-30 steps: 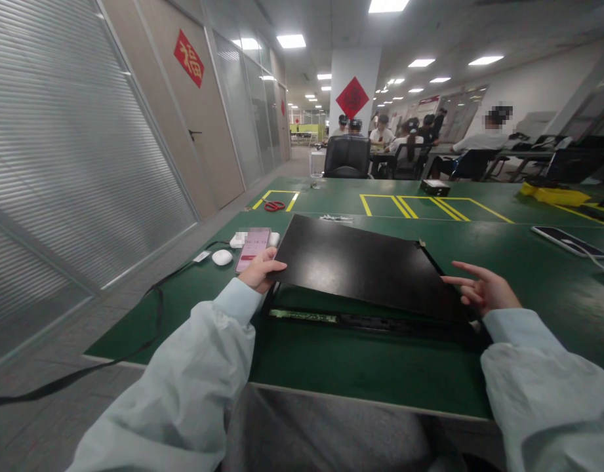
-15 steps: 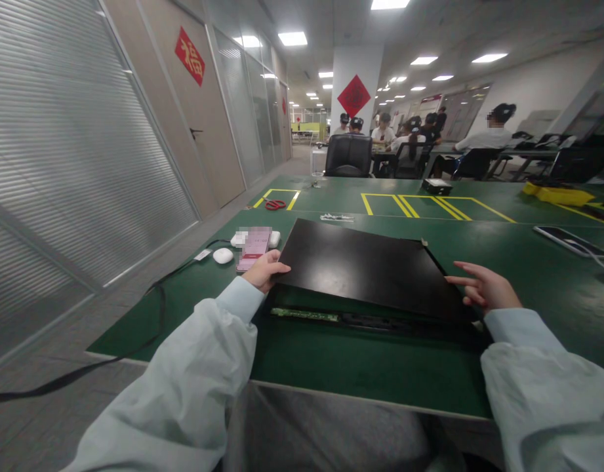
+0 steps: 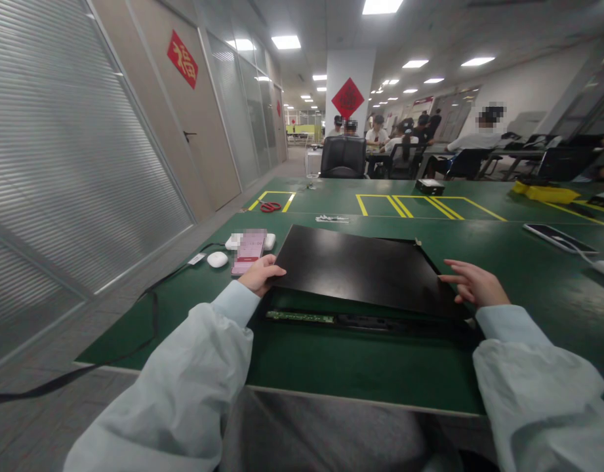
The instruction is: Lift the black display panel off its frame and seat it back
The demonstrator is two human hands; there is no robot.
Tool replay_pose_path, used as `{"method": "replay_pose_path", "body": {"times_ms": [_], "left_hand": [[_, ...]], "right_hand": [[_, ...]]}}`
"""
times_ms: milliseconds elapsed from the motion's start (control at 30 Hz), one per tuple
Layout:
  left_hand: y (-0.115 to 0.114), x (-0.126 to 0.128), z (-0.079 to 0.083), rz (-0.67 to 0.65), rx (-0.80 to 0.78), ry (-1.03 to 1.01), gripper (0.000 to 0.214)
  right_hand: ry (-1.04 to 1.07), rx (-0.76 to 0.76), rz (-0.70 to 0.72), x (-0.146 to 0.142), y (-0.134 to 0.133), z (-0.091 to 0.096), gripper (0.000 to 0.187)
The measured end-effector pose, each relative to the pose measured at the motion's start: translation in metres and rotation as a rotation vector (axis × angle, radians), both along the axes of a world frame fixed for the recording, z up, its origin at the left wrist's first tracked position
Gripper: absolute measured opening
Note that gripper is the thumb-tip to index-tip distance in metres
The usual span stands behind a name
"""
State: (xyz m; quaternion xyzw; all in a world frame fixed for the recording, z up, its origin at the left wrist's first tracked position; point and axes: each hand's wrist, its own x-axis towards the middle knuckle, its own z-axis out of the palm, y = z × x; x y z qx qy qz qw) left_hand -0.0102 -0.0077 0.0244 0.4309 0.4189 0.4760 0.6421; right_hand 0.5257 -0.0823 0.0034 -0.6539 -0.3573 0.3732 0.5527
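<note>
A flat black panel (image 3: 355, 269), which looks like a screen, lies tilted over a thin black frame on the green table. My left hand (image 3: 260, 274) grips the panel's left edge, thumb on top and fingers underneath. At its right edge, my right hand (image 3: 473, 282) has its fingers stretched out and apart, the fingertips at the rim and not wrapped round it. Along the near side of the frame shows a narrow green circuit board (image 3: 299, 317), with a dark strip beside it. The panel hides the inside of the frame.
Beyond my left hand are a phone (image 3: 248, 250), a white mouse (image 3: 218, 259) and a black strap (image 3: 154, 328). Red scissors (image 3: 271, 207) and yellow tape marks lie farther back. Another phone (image 3: 560, 238) with a cable is on the right. Several people sit in the background.
The panel's near edge and both hands keep nearly the same place on the table. The view has shifted slightly, moving everything a little left. My right fingers stay spread at the rim.
</note>
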Motion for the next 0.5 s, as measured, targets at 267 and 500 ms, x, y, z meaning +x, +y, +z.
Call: {"method": "replay_pose_path", "body": {"times_ms": [267, 500], "left_hand": [[-0.001, 0.004, -0.003, 0.047, -0.009, 0.028, 0.042], [-0.003, 0.007, 0.001, 0.052, -0.055, -0.01, 0.039]], "right_hand": [[-0.095, 0.11, -0.035, -0.017, -0.006, -0.003, 0.03], [-0.197, 0.089, -0.011, -0.012, -0.005, -0.006, 0.038]]}}
